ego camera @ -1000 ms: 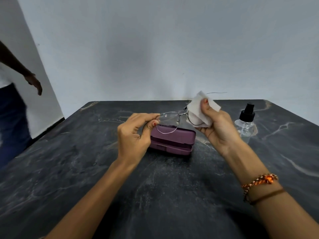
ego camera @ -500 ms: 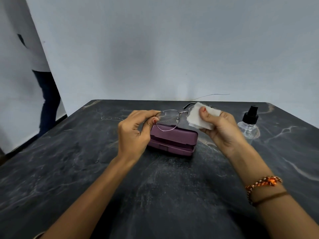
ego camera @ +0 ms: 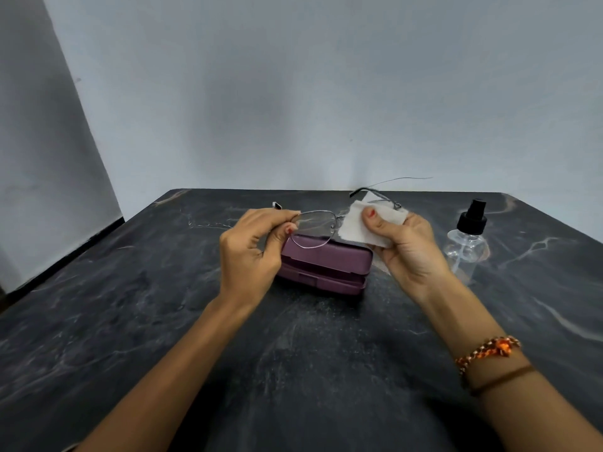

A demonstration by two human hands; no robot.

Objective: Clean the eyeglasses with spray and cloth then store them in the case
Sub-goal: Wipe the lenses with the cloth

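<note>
Both hands are busy: we are pinching the eyeglasses [ego camera: 313, 231] in left fingers [ego camera: 287, 230], right fingers [ego camera: 375, 223] wiping with cloth [ego camera: 362, 228]; opening the case [ego camera: 326, 264] comes next.

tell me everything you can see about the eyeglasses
The eyeglasses have a thin silver metal frame, clear lenses and dark temple tips. They are held unfolded above the closed purple case. The left hand pinches one end; the right hand presses a white cloth over the other lens.
</note>
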